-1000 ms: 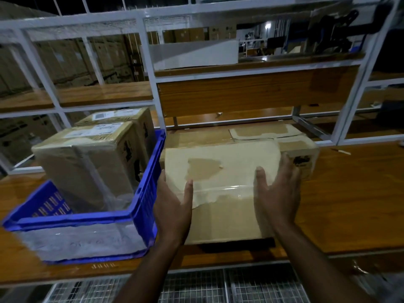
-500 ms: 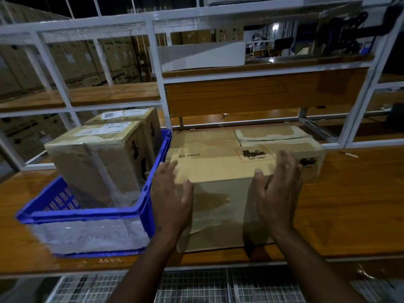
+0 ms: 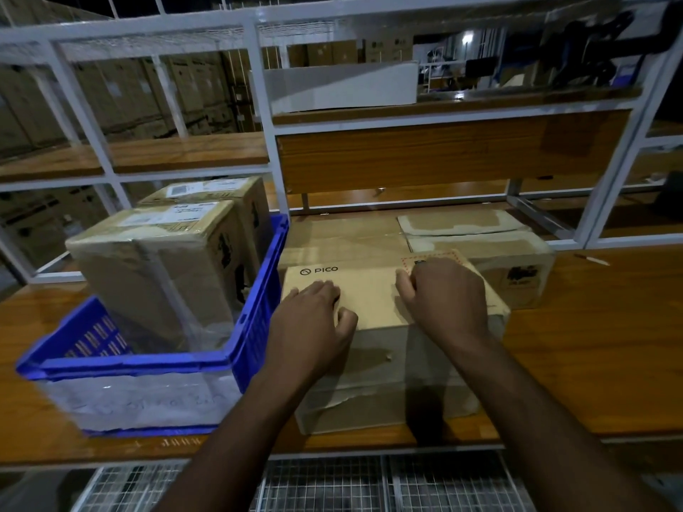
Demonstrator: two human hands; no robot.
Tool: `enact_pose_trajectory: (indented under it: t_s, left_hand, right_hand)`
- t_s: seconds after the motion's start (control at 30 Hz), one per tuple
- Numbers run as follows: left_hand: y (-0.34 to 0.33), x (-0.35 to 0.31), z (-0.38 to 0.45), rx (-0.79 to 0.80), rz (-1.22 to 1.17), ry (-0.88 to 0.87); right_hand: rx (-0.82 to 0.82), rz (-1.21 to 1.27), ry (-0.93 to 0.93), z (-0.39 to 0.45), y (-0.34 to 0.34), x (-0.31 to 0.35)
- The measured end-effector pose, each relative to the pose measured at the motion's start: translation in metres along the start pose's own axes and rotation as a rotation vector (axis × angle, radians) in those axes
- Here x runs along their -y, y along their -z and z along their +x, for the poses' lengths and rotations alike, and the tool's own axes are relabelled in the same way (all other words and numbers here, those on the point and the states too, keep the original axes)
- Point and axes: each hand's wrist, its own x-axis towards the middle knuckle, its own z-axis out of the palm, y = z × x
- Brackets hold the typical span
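Observation:
A cardboard box printed PICO (image 3: 369, 378) stands on the wooden table (image 3: 591, 345) right in front of me, its printed face up. My left hand (image 3: 310, 319) rests on the top near the left end, fingers laid over it and thumb at the near edge. On the right half of the top lies my right hand (image 3: 447, 297), by a red-bordered label (image 3: 458, 256). Its fingers are bent under and their tips are hidden.
A blue crate (image 3: 129, 364) stands touching the box's left side and holds two taped cartons (image 3: 162, 275). More cartons (image 3: 517, 267) sit behind the box. A white metal rack (image 3: 269, 142) with wooden shelves rises behind. Wire mesh (image 3: 332, 482) lies under the table edge.
The box has been tipped toward me, so the printed PICO face now faces up. Both hands slid from its sides onto the top.

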Motion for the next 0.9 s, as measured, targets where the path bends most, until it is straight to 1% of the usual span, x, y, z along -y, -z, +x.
enact_pose_trajectory:
  t_s: [0.07,0.13,0.17,0.23,0.4,0.47,0.6,0.7,0.8,0.9]
  left_hand:
    - [0.002,-0.002,0.014,0.106,-0.004,-0.062]
    - [-0.001,-0.006,0.03,0.241,0.001,-0.146]
    - [-0.004,-0.007,0.036,0.291,0.011,-0.174]
    - [-0.01,-0.006,0.042,0.344,0.022,-0.187]
    - [-0.015,-0.002,0.041,0.322,0.003,-0.185]
    - [-0.015,0.003,0.041,0.321,0.048,-0.162]
    - [-0.009,0.023,0.043,0.332,0.117,-0.044]
    - [-0.006,0.035,0.041,0.312,0.073,0.04]
    - [-0.006,0.04,0.04,0.307,0.021,0.067]
    - [-0.008,0.04,0.041,0.282,-0.049,0.118]
  right_hand:
    - [0.048,0.045,0.105,0.011,0.002,0.012]
    - [0.141,0.15,0.239,0.013,-0.002,0.025]
    - [0.187,0.191,0.269,0.012,-0.004,0.028]
    - [0.23,0.238,0.254,0.013,-0.007,0.027]
    - [0.239,0.218,0.238,0.022,-0.01,0.025]
    - [0.245,0.241,0.195,0.023,-0.013,0.024]
    - [0.253,0.156,0.046,0.019,-0.02,0.007]
    - [0.22,0.152,-0.058,0.015,-0.016,-0.01]
    - [0.178,0.154,-0.066,0.018,-0.009,-0.018]
    - [0.211,0.156,-0.112,0.024,-0.009,-0.023]
